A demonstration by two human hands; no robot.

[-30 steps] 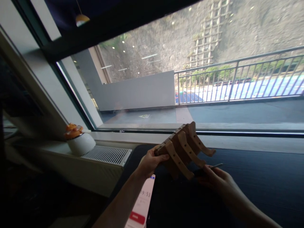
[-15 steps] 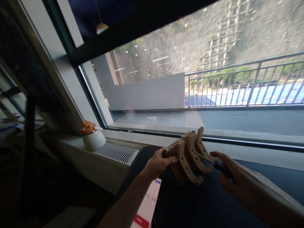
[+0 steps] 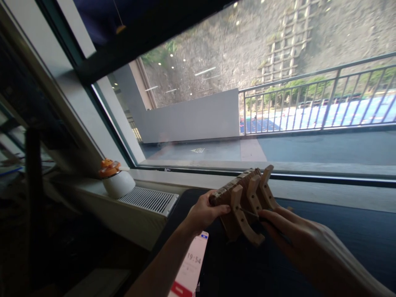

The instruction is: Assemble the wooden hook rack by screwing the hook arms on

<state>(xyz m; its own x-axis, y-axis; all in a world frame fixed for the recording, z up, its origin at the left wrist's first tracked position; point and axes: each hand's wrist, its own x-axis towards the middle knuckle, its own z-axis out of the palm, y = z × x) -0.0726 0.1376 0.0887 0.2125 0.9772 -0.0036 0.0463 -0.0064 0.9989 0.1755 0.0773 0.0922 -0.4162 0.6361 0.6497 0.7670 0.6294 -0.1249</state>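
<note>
A wooden hook rack (image 3: 240, 219), with a woven-looking edge and three curved wooden hooks, is held tilted above the dark table. My left hand (image 3: 204, 212) grips its near left end, thumb on the front face. In my right hand (image 3: 287, 233) is a screwdriver (image 3: 249, 213), its dark handle mostly covered by the fingers. The thin shaft points left, and its tip is at the nearest hook, by a small dark hole. Whether the tip sits in a screw is too small to tell. My right hand hides the lower ends of the farther hooks.
A phone (image 3: 190, 266) showing 19:54 lies below my left forearm. The dark table (image 3: 324, 222) reaches the window sill (image 3: 173, 177). On the left ledge stand a white pot-like object with an orange top (image 3: 116, 181) and a white vent grille (image 3: 151, 200). A large window fills the background.
The screwdriver has moved left from the middle hook to the nearest hook, and my right hand has come closer to the rack. My left hand keeps its grip. The view has shifted slightly.
</note>
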